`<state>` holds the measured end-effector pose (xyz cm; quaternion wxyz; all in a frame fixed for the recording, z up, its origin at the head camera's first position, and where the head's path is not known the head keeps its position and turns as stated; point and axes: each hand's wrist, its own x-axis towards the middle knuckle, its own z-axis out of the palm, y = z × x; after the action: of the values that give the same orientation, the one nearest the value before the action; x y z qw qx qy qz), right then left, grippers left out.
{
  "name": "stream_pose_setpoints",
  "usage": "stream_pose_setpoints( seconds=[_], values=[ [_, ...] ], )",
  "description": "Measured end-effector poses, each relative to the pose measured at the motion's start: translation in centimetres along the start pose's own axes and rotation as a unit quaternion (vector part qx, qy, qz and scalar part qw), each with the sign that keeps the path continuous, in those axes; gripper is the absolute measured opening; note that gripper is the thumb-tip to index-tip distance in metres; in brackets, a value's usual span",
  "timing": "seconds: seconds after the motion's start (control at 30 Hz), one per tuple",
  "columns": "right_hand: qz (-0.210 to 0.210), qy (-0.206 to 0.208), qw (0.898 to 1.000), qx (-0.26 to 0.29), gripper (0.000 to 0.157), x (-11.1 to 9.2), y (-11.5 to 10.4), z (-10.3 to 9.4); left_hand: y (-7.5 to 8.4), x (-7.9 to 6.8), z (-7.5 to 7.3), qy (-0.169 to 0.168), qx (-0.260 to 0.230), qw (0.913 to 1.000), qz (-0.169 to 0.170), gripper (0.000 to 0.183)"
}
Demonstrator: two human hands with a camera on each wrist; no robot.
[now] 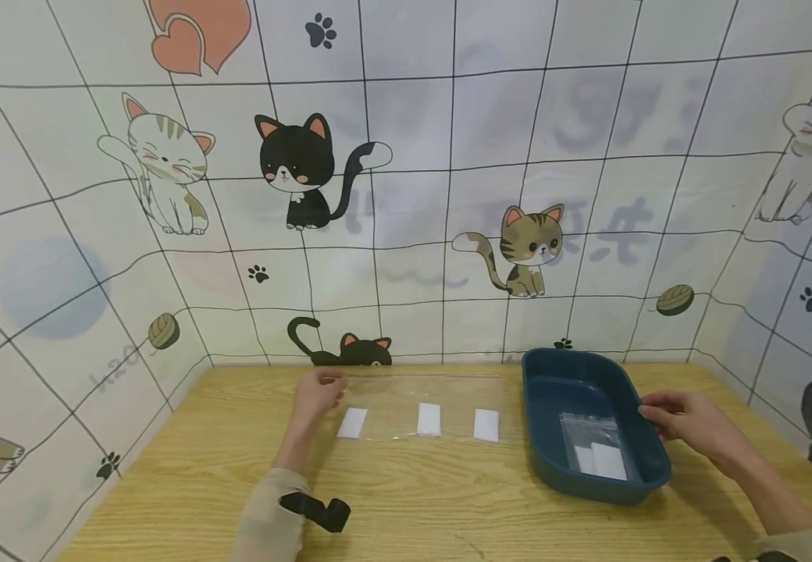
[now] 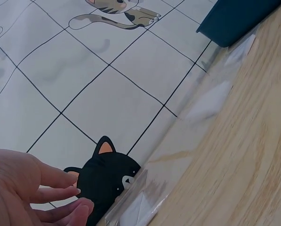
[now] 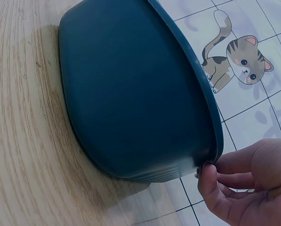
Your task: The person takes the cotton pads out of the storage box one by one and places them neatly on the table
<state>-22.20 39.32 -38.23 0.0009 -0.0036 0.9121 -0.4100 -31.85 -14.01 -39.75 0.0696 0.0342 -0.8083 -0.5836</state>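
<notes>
My right hand (image 1: pixel 694 425) pinches the right rim of a dark blue plastic basin (image 1: pixel 582 488) standing on the table. The right wrist view shows thumb and fingers on its rim (image 3: pixel 214 127). Inside the basin lies a small clear zip bag (image 1: pixel 589 428) with white pieces in it. Left of the basin, a wide clear plastic sheet or bag (image 1: pixel 392 394) lies flat, with three white rectangles (image 1: pixel 429 419) spaced along its near edge. My left hand (image 1: pixel 317 396) is by its far left corner, fingers loosely bent; in the left wrist view the hand (image 2: pixel 36 188) holds nothing.
The wooden table (image 1: pixel 406 499) meets a cloth backdrop (image 1: pixel 413 203) with cartoon cats, which rises behind it and on both sides. A black strap (image 1: pixel 315 511) sits on the left sleeve.
</notes>
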Motion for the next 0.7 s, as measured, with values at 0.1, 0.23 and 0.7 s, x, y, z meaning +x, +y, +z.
stream_pose_setpoints(
  seconds=[0.1,0.23,0.7],
  values=[
    [-0.003,0.000,1.000,-0.003,0.046,0.0,0.0,0.0,0.3,-0.2,0.3,-0.004,0.000,0.9999,0.011,0.025],
    [-0.002,-0.002,1.000,-0.007,0.046,0.0,0.0,-0.1,0.9,-0.4,0.8,-0.005,0.001,0.9998,0.021,0.024],
    [0.000,-0.003,1.000,-0.006,0.046,0.1,0.0,-0.1,3.1,-1.5,2.2,-0.031,-0.043,0.9977,0.043,0.018]
  ],
)
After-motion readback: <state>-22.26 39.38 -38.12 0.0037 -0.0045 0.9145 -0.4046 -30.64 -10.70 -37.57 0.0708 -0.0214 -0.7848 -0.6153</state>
